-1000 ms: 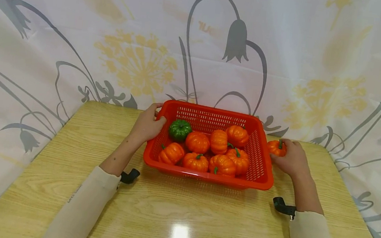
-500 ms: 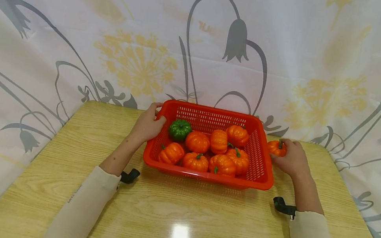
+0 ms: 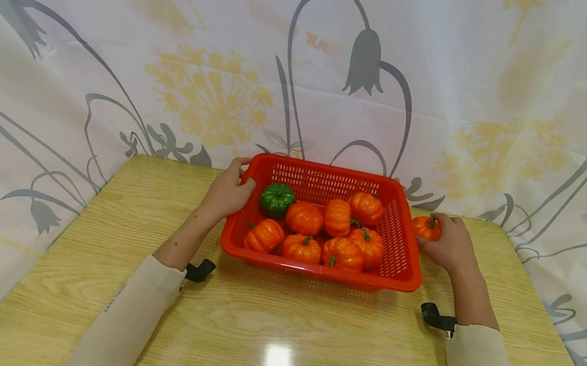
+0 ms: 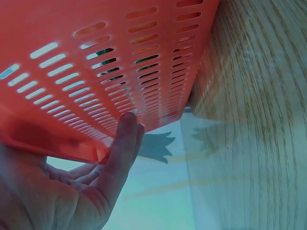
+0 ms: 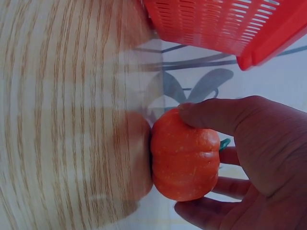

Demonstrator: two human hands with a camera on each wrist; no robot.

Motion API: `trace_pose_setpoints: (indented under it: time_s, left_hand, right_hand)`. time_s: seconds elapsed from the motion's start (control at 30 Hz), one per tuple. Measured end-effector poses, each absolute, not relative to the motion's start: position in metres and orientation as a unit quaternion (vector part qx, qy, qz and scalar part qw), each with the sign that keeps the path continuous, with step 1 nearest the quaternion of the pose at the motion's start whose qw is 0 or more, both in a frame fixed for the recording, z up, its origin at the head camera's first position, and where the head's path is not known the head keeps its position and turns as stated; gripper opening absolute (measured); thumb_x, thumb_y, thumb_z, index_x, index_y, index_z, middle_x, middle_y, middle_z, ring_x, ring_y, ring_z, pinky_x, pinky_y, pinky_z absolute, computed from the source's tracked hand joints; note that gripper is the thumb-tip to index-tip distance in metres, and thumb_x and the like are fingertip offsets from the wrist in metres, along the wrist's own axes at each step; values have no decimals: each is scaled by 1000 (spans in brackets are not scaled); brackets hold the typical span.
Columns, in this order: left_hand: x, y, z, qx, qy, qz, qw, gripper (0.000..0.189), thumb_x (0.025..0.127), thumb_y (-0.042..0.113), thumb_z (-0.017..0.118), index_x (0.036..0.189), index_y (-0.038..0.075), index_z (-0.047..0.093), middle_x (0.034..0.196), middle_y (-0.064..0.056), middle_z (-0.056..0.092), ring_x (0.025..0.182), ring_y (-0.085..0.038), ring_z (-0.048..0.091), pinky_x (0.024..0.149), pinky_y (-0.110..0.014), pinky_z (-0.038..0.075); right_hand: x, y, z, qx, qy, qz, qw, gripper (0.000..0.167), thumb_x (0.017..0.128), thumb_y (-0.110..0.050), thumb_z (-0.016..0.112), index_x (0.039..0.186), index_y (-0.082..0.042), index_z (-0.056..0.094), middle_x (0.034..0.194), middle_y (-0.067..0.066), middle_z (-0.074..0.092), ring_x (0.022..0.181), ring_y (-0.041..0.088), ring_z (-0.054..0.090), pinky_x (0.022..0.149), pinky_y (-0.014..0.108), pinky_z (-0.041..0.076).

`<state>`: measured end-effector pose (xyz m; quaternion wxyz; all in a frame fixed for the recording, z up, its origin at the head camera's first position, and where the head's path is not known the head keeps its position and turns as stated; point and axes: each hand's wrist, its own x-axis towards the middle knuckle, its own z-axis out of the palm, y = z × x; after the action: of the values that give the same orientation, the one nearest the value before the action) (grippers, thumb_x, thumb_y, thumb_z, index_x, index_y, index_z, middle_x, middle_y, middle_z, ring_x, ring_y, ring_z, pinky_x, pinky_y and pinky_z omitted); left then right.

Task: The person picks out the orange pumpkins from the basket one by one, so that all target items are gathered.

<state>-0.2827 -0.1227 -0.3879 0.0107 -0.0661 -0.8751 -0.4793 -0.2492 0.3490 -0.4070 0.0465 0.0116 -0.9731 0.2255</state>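
A red plastic basket (image 3: 310, 273) with slotted walls sits on the table, turned slightly. Inside it lie several small orange pumpkins (image 3: 304, 218) and one green pumpkin (image 3: 277, 200) at the back left. My left hand (image 3: 229, 192) grips the basket's left rim; in the left wrist view the thumb lies over the rim and fingers reach along the outer wall. To the right of the basket, my right hand (image 3: 450, 244) holds a single orange pumpkin (image 5: 184, 155) with a green stem between thumb and fingers. That pumpkin's underside is right at the tabletop in the right wrist view.
The wood-grain table (image 3: 274, 339) carries a bright light reflection near its front. A flower-patterned curtain (image 3: 222, 46) hangs close behind the table's back edge and along both sides. Black wrist mounts (image 3: 436, 316) stick out from both sleeves.
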Motion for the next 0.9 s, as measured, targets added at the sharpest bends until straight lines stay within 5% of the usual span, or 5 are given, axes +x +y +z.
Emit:
trace_pose_setpoints:
  time_s: [0.9]
  left_hand:
    - [-282, -122, -388, -66, -878, -473, 19, 59, 106, 19, 48, 163, 7, 35, 128, -17, 62, 95, -32, 70, 73, -40, 61]
  right_hand:
    - [-236, 341, -373, 39, -972, 220, 79, 69, 96, -20, 72, 149, 15, 44, 144, 45, 38, 129, 63, 40, 104, 79, 39]
